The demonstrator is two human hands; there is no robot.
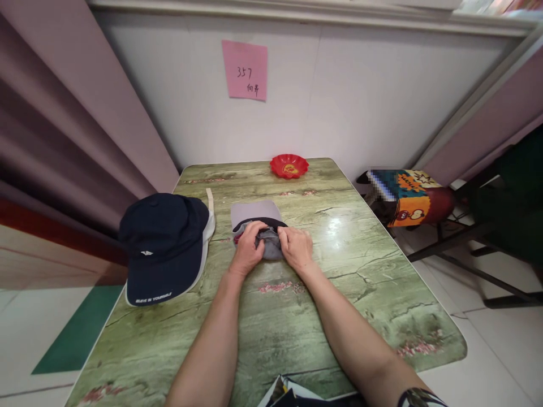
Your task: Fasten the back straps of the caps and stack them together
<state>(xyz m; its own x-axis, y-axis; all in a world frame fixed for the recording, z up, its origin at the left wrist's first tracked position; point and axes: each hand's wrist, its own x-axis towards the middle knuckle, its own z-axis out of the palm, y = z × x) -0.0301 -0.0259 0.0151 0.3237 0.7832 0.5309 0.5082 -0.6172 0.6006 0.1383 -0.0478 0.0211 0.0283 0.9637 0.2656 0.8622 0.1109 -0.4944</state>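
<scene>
Both hands (248,247) (296,249) side by side, fingers curled

Navy cap (163,244); red dish (289,165); pink note (245,70)

Grey cap (258,217) with a dark inner band, held at centre; navy cap (163,246) with pale edging and small white lettering at 9 o'clock; red dish (289,165) with a gold motif at 12 o'clock; surface (360,271) green wood-grain with faded pink flecks; pink note (245,69) on the white wall (360,102)
</scene>
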